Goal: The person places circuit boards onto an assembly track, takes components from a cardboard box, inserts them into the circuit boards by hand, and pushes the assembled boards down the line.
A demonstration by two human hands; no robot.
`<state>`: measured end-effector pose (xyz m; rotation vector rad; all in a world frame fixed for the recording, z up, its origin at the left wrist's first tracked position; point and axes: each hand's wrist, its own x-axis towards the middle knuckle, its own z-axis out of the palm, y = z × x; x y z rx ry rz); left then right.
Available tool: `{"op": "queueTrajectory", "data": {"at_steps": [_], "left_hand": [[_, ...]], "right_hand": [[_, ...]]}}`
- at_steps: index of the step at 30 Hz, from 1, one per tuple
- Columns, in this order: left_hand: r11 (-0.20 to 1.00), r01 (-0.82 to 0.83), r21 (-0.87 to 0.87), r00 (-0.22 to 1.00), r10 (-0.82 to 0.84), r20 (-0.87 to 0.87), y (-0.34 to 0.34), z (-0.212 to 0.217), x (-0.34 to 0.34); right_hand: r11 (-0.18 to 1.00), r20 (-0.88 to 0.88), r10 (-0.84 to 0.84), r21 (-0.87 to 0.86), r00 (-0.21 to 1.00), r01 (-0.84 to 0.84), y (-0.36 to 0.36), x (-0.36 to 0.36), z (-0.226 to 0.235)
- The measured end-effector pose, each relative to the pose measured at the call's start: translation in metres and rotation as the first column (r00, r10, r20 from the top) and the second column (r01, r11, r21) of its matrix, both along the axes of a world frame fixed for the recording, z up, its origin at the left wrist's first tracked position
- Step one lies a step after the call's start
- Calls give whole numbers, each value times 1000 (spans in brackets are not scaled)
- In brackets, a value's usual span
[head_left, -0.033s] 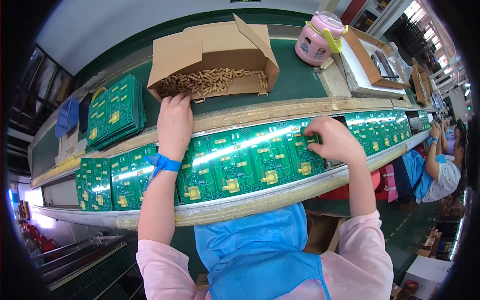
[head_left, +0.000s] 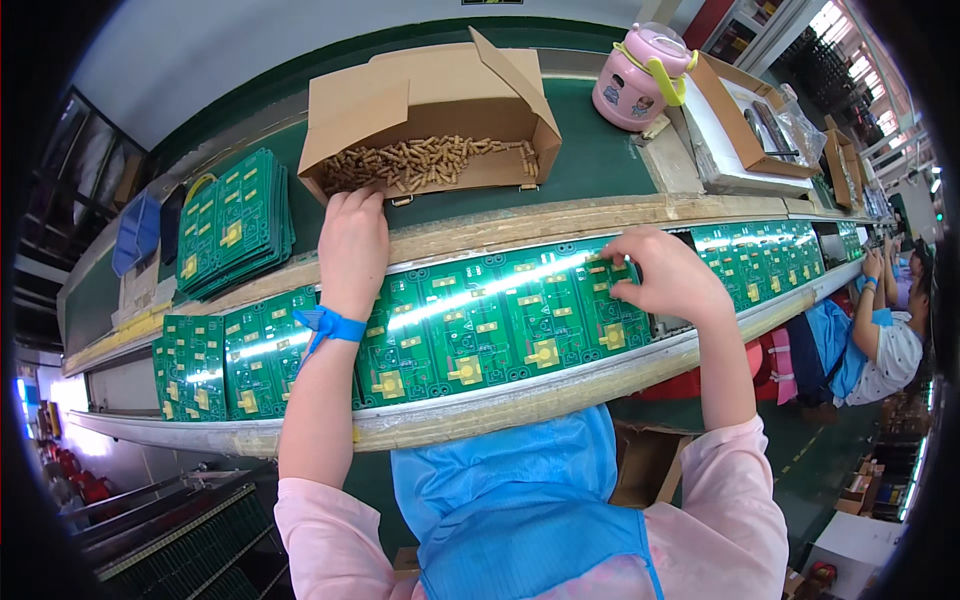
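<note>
My left hand point(head_left: 354, 240) rests with bent fingers at the front edge of a cardboard box point(head_left: 455, 85); its fingertips are hidden. Many small brown cylindrical parts point(head_left: 410, 162) lie loose in that box. Over the right end of a row of green circuit boards point(head_left: 465, 325), my right hand point(head_left: 668, 275) is curled, thumb and forefinger bent towards each other with a small gap. Whatever those fingers may hold is hidden or too small to name. A blue wrist strap point(head_left: 335, 325) circles my left wrist.
A stack of green boards point(head_left: 235, 225) stands at the left, beside a blue bin point(head_left: 135, 235). Behind the wooden rail point(head_left: 560, 215) is a pink container with a yellow-green handle point(head_left: 637, 85). More boards point(head_left: 755, 265) and another person point(head_left: 880, 330) are farther right.
My right fingers have shifted very slightly to the left and away from me over the board. My left hand stays at the box edge.
</note>
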<state>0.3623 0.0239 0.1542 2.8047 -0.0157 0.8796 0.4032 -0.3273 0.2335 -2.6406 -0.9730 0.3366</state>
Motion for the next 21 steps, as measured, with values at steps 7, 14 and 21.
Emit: {"op": "queueTrajectory", "data": {"at_steps": [7, 14, 21], "left_hand": [[996, 17, -83, 999, -15, 30, -5, 2, -1], [986, 24, -166, 998, -35, -61, 3, 1, -8], [987, -4, -159, 998, -7, -70, -6, 10, -14]], "right_hand": [[929, 292, 61, 333, 954, -162, 100, 31, -25], [952, 435, 35, 260, 900, -163, 105, 67, -60], [958, 379, 16, 258, 925, -122, 77, 62, -60]]}}
